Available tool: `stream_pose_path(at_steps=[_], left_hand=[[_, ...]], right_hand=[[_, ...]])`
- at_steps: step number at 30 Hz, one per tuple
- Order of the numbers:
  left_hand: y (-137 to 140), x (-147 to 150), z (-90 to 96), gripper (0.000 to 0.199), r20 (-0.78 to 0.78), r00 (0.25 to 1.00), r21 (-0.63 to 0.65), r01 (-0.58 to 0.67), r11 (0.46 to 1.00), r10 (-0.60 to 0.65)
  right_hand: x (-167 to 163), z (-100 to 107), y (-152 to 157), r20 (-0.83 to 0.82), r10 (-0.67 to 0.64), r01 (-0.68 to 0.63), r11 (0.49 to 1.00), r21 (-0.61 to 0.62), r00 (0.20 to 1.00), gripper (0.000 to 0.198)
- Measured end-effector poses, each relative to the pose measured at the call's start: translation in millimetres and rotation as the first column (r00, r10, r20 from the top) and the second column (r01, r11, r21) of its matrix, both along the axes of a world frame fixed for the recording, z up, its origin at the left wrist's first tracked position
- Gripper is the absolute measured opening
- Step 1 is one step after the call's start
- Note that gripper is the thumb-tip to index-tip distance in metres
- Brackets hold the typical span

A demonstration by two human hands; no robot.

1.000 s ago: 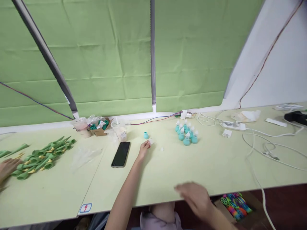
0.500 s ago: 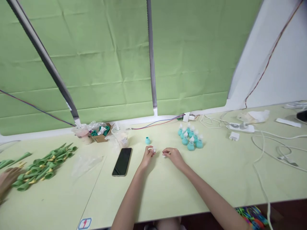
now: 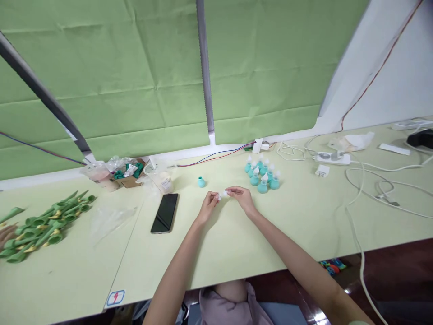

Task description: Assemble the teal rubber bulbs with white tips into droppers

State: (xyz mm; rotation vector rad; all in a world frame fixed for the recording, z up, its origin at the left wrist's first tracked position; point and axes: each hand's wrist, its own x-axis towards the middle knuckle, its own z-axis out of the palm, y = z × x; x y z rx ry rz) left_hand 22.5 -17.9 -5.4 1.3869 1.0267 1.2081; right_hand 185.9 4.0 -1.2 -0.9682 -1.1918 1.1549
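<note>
Both my hands meet over the middle of the table. My left hand [image 3: 208, 206] pinches a small white plastic piece [image 3: 219, 197] between thumb and fingertips. My right hand [image 3: 242, 198] pinches a small whitish cap-like piece [image 3: 225, 193], its end close to or touching the left one; I cannot tell which. A small teal round base [image 3: 201, 182] with an open neck stands just beyond my left hand. Beyond my right hand, several teal bases with white pointed tops [image 3: 263, 186] stand in a cluster.
A black phone [image 3: 164, 213] lies left of my left forearm. Further left are a clear bag [image 3: 111, 220], a pile of green cone-shaped pieces [image 3: 47, 225] and another person's hand [image 3: 6, 234]. A small cardboard box [image 3: 131, 181] and cups stand behind; a power strip [image 3: 331, 157] and white cables lie right.
My two hands have come together, bringing the two white pieces end to end. The whole view has tilted down. The other person's hand has shifted toward the left edge.
</note>
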Motion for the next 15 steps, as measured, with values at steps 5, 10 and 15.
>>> stream_pose_path(at_steps=[5,10,15], left_hand=[[-5.8,3.1,7.5,0.033,-0.009,1.000,-0.003,0.009,1.000,-0.009],[-6.5,4.6,5.9,0.030,0.003,1.000,-0.006,0.018,1.000,-0.018],[-5.7,5.4,5.3,0.032,0.014,1.000,-0.013,0.014,1.000,-0.014]], right_hand=[[0.2,-2.4,-0.3,-0.045,0.039,-0.040,0.999,-0.019,0.998,0.022],[2.0,0.2,-3.3,-0.065,0.026,-0.030,0.997,-0.065,0.998,0.023],[0.8,-0.1,-5.3,-0.114,0.010,-0.020,0.996,-0.086,0.993,0.024]])
